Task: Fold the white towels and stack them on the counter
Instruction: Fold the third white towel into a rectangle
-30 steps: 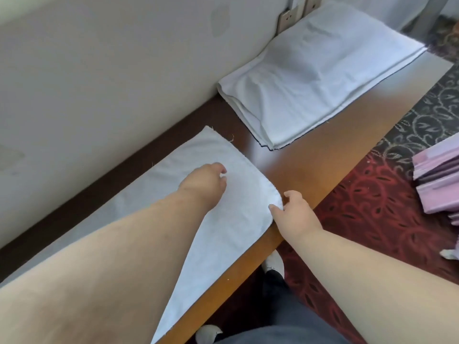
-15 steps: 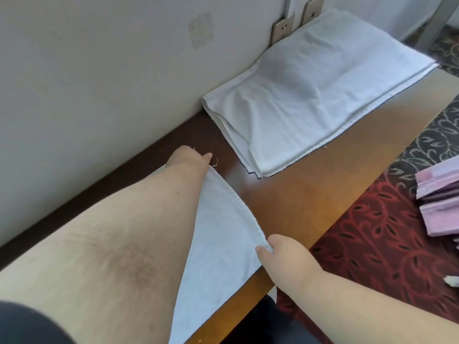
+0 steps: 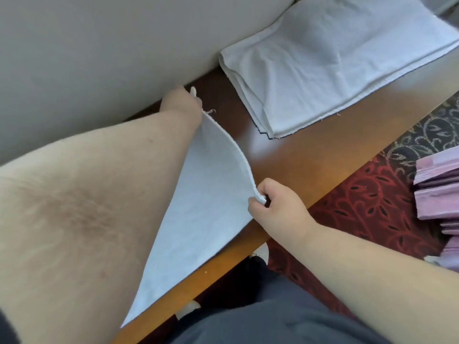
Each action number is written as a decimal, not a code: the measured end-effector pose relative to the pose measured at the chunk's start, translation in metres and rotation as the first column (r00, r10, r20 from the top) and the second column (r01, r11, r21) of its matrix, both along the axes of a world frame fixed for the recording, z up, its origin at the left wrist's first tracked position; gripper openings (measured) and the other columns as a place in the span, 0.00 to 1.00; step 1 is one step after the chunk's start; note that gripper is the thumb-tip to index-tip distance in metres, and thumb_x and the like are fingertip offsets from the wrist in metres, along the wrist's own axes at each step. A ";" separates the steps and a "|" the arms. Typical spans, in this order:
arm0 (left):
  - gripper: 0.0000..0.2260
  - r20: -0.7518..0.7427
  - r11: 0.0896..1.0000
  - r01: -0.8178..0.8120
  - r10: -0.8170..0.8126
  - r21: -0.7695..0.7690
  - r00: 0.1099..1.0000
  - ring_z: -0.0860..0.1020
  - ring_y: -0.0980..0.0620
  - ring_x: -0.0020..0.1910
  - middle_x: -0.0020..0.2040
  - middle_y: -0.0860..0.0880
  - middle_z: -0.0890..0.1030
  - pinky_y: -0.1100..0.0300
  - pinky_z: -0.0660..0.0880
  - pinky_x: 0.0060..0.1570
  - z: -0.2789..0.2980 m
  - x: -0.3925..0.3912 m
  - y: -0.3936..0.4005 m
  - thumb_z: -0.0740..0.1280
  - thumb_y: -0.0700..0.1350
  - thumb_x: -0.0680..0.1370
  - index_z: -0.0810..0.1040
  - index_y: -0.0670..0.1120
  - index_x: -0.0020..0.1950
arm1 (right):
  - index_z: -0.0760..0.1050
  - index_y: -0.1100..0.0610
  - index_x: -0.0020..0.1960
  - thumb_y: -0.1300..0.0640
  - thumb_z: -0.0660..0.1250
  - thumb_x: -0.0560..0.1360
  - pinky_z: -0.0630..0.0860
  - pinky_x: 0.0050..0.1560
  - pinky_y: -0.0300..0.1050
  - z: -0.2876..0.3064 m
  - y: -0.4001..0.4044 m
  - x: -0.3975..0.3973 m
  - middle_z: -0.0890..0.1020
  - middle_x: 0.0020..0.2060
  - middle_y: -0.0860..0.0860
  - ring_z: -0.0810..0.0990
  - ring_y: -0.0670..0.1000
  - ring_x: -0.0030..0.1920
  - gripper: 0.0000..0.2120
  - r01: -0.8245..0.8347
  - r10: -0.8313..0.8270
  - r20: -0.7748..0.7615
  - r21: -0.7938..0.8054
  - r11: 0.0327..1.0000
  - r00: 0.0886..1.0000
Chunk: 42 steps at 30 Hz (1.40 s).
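Lifting the near end of a white towel (image 3: 206, 194) by its two corners, ready to fold.

Left hand (image 3: 181, 103) pinching the far corner by the wall, right hand (image 3: 278, 207) pinching the near corner at the surface (image 3: 298, 155) edge; both grips clamped on cloth, hem slack between them. Best to draw the hem taut, carry both corners together over the flat remainder, match edges, then smooth the crease. Folded stack (image 3: 335, 60) waiting further along the surface, apart from this towel.
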<state>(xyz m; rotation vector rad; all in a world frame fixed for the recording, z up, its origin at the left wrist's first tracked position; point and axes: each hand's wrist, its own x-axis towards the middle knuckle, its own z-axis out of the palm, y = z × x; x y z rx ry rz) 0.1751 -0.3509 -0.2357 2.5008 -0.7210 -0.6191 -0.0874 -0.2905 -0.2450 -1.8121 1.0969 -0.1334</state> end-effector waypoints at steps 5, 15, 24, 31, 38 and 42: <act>0.06 -0.134 0.975 -0.116 0.092 -0.188 0.987 0.81 0.42 0.43 0.42 0.48 0.77 0.49 0.81 0.46 0.015 0.033 0.036 0.59 0.39 0.74 0.68 0.50 0.42 | 0.63 0.52 0.37 0.57 0.65 0.74 0.65 0.30 0.37 0.021 0.042 0.022 0.66 0.28 0.44 0.63 0.45 0.29 0.12 -0.060 0.064 0.122 -0.032 0.998 0.990; 0.09 -0.122 0.958 -0.149 0.122 -0.245 0.985 0.74 0.57 0.40 0.45 0.52 0.75 0.69 0.72 0.30 0.099 0.080 0.186 0.59 0.46 0.81 0.77 0.49 0.56 | 0.60 0.46 0.35 0.58 0.69 0.72 0.64 0.33 0.33 0.066 0.157 0.091 0.72 0.31 0.40 0.70 0.43 0.33 0.18 -0.608 0.648 0.121 -0.251 0.753 0.752; 0.17 -0.107 0.947 -0.226 0.206 -0.228 0.973 0.80 0.55 0.49 0.56 0.54 0.78 0.65 0.76 0.41 0.128 0.138 0.362 0.61 0.42 0.76 0.78 0.59 0.59 | 0.61 0.46 0.37 0.61 0.70 0.70 0.65 0.35 0.30 0.071 0.262 0.155 0.72 0.34 0.32 0.70 0.39 0.33 0.19 -0.799 0.853 0.160 -0.300 0.521 0.496; 0.17 -0.042 0.938 -0.318 0.315 -0.140 0.948 0.74 0.59 0.42 0.56 0.54 0.75 0.70 0.68 0.31 0.112 0.169 0.457 0.59 0.41 0.78 0.77 0.56 0.63 | 0.63 0.48 0.37 0.60 0.68 0.70 0.63 0.34 0.31 0.069 0.333 0.188 0.68 0.29 0.41 0.69 0.41 0.32 0.14 -0.893 0.938 0.090 -0.289 0.345 0.333; 0.18 0.010 0.955 -0.281 0.281 0.097 0.960 0.74 0.44 0.61 0.68 0.44 0.73 0.60 0.69 0.59 0.075 0.200 0.501 0.59 0.37 0.80 0.74 0.47 0.69 | 0.64 0.49 0.41 0.51 0.65 0.77 0.72 0.39 0.46 0.047 0.393 0.224 0.73 0.35 0.45 0.72 0.50 0.38 0.11 -0.938 0.949 -0.072 -0.192 0.289 0.308; 0.19 0.007 0.941 -0.226 0.232 0.251 0.973 0.69 0.41 0.70 0.72 0.41 0.70 0.55 0.65 0.67 0.047 0.208 0.516 0.57 0.36 0.82 0.69 0.42 0.74 | 0.72 0.53 0.49 0.49 0.64 0.79 0.76 0.46 0.49 0.021 0.415 0.245 0.79 0.45 0.49 0.77 0.53 0.46 0.07 -0.950 0.931 -0.191 -0.022 0.312 0.311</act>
